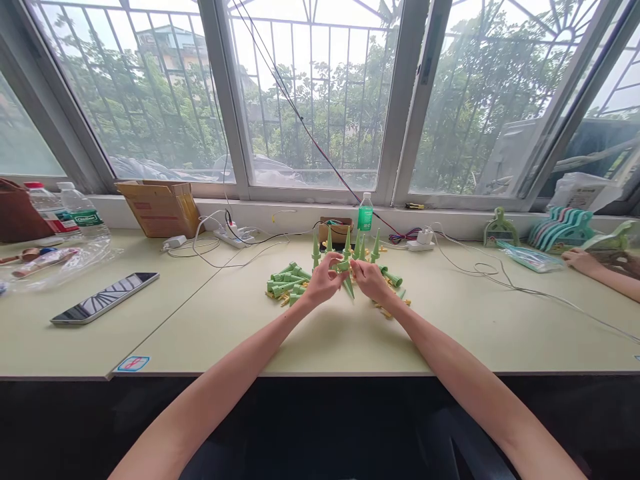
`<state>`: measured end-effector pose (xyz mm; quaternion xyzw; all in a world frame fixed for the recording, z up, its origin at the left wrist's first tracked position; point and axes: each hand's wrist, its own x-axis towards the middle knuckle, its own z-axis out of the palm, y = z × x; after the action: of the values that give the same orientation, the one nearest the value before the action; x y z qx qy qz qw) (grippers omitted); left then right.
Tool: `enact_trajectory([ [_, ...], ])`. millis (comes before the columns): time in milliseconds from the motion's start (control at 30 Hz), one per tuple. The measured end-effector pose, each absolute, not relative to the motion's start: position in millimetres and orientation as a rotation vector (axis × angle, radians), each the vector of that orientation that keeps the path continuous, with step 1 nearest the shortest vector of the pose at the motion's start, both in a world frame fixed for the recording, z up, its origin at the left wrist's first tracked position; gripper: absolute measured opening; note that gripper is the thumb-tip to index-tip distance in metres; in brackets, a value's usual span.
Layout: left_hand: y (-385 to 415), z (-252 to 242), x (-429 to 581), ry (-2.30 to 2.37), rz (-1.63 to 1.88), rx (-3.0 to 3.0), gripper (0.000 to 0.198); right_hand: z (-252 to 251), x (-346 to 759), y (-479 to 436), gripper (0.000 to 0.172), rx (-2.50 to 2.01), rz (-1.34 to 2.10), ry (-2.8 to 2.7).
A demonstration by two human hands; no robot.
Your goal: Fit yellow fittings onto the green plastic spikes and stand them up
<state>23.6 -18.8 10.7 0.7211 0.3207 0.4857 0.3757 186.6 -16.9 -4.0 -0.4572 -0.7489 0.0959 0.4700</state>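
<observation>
Fingers of my left hand (324, 280) are closed around the top of a green plastic spike (349, 288), whose pointed end slants down toward the table. My right hand (371, 281) is closed in a pinch against the side of that spike's top; a small yellow part seems to be between its fingers, mostly hidden. Several green spikes (376, 248) stand point-up just behind my hands. A pile of loose green tubes (287, 281) lies left of my left hand. Small yellow pieces (385, 312) are scattered beside my right wrist.
A green-labelled bottle (365, 212) and a small brown box (336, 230) stand behind the spikes. Left are a phone (105, 299) and a cardboard box (159, 208). White cables (505, 280) cross the right side, where another person's hand (583, 262) rests near teal hangers (563, 229).
</observation>
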Motion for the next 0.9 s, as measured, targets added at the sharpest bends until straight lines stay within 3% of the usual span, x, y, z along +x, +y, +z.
enact_trajectory([
  [267,-21.8,9.6,27.2,0.889,1.305,1.920,0.040,-2.9,184.0,-18.0,0.045,-1.121,0.233,-1.798],
  [533,-17.4,13.2,28.5,0.842,1.298,1.637,0.043,2.7,181.7,-23.5,0.045,-1.096,0.207,-1.721],
  [900,-12.2,12.4,24.8,0.736,0.998,1.296,0.048,0.1,179.1,-25.2,0.041,-1.025,0.264,-1.789],
])
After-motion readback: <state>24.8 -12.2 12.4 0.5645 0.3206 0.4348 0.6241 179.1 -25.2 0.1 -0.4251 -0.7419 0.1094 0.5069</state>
